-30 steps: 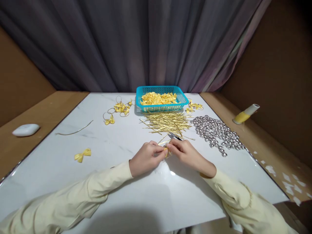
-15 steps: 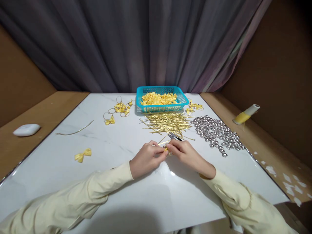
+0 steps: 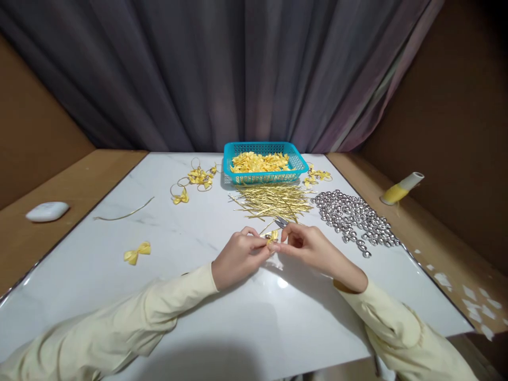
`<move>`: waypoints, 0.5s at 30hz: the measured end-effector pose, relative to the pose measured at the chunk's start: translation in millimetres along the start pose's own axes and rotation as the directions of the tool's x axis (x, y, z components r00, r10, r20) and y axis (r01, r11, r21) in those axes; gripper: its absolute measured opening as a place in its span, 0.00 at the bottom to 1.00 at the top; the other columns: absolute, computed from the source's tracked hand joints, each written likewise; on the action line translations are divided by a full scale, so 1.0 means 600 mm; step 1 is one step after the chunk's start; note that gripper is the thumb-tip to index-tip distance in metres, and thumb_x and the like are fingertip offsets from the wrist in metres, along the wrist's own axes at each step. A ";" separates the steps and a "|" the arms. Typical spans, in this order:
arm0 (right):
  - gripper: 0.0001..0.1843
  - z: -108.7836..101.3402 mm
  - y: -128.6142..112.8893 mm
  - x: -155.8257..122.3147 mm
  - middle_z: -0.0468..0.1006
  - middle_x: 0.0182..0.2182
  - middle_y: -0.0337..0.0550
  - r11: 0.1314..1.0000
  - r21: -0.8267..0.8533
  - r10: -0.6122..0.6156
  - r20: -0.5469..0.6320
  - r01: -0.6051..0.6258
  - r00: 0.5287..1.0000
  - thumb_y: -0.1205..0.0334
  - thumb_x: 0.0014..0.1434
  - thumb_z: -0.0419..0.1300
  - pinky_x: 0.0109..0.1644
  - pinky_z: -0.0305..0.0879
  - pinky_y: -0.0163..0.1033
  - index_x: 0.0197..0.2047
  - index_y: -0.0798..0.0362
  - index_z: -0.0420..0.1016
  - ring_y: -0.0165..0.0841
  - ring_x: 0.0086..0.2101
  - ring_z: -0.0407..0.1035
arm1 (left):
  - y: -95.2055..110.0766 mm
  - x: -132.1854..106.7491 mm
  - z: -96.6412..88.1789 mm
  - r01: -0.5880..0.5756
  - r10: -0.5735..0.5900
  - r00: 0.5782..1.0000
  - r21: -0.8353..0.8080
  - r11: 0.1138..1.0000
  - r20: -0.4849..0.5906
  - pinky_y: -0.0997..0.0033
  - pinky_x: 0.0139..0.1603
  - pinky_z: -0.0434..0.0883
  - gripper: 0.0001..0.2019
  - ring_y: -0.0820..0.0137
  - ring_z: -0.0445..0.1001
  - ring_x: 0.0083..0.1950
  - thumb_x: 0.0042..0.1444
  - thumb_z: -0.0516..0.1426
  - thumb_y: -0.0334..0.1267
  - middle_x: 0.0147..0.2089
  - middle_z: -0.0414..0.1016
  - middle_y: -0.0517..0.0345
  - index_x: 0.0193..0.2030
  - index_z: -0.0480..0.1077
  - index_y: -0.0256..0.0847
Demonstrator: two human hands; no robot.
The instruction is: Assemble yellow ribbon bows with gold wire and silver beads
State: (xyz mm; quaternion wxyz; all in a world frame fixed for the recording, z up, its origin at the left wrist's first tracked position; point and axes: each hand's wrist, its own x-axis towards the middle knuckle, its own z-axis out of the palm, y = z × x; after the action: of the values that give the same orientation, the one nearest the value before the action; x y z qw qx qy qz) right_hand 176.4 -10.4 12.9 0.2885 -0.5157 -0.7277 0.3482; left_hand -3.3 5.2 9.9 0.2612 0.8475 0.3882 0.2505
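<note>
My left hand point(image 3: 238, 256) and my right hand point(image 3: 313, 247) meet near the middle of the white table point(image 3: 190, 317), both pinched on a small yellow ribbon bow point(image 3: 272, 237) held between their fingertips. A thin gold strip sticks out from the bow toward the far side. Just beyond my fingers lies a pile of gold strips point(image 3: 273, 200) with small scissors point(image 3: 281, 222) at its near edge. Both arms wear pale yellow sleeves.
A blue basket point(image 3: 265, 150) of yellow bows stands at the back centre. Silver beads point(image 3: 355, 218) lie in a heap to the right. Finished bows with gold loops point(image 3: 196, 179) lie back left, a loose bow point(image 3: 137, 252) and gold strip point(image 3: 123, 214) at left. A white object point(image 3: 46, 211) and a yellow spool point(image 3: 400, 188) rest on the wooden ledges.
My right hand has shifted slightly right and turned, fingers opening a little round the bow. The bow now shows more clearly between my fingertips. The left hand has barely moved.
</note>
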 end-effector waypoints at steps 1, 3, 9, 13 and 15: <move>0.16 -0.002 0.001 0.000 0.61 0.16 0.31 1.000 -0.004 0.006 0.004 -0.006 1.000 0.48 0.50 0.59 0.22 0.49 0.30 0.29 0.54 0.65 0.25 0.19 0.54 | 0.000 0.000 0.001 -0.004 0.004 1.000 0.009 1.000 -0.005 0.75 0.30 0.64 0.14 0.70 0.65 0.32 0.53 0.51 0.34 0.18 0.68 0.59 0.19 0.70 0.38; 0.15 -0.004 0.002 0.001 0.62 0.16 0.31 1.000 -0.011 0.008 0.031 -0.008 0.999 0.51 0.50 0.59 0.22 0.49 0.30 0.31 0.55 0.67 0.25 0.19 0.54 | -0.001 0.000 0.002 -0.018 0.018 1.000 0.028 0.999 -0.008 0.75 0.29 0.64 0.16 0.69 0.65 0.32 0.54 0.50 0.35 0.18 0.68 0.58 0.18 0.70 0.38; 0.11 -0.005 0.000 0.002 0.57 0.15 0.31 0.998 0.058 0.013 0.165 -0.023 0.986 0.57 0.56 0.54 0.21 0.44 0.31 0.31 0.56 0.72 0.24 0.18 0.50 | -0.003 0.001 0.002 -0.054 0.054 0.999 0.050 0.997 -0.004 0.75 0.30 0.64 0.15 0.69 0.65 0.33 0.55 0.50 0.34 0.18 0.68 0.59 0.20 0.69 0.38; 0.12 -0.003 -0.001 0.003 0.54 0.16 0.31 0.974 0.218 0.009 0.216 -0.057 0.976 0.56 0.56 0.54 0.21 0.43 0.30 0.30 0.56 0.71 0.23 0.18 0.47 | -0.007 0.000 0.003 -0.064 0.063 0.998 0.075 0.995 0.009 0.75 0.31 0.64 0.16 0.69 0.65 0.34 0.54 0.50 0.33 0.17 0.66 0.59 0.17 0.67 0.38; 0.12 -0.002 0.000 0.003 0.54 0.16 0.30 0.961 0.268 0.004 0.237 -0.069 0.971 0.56 0.56 0.55 0.20 0.43 0.30 0.30 0.57 0.70 0.23 0.18 0.46 | -0.008 0.000 0.004 -0.071 0.070 0.997 0.092 0.993 0.020 0.75 0.31 0.64 0.15 0.69 0.65 0.34 0.54 0.51 0.32 0.17 0.65 0.59 0.16 0.66 0.38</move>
State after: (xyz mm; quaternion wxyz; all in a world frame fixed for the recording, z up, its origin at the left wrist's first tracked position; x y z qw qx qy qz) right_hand 176.5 -8.5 13.6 0.2628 -0.4394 -0.6917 0.5094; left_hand -4.6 7.1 5.0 0.2161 0.8739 0.3671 0.2342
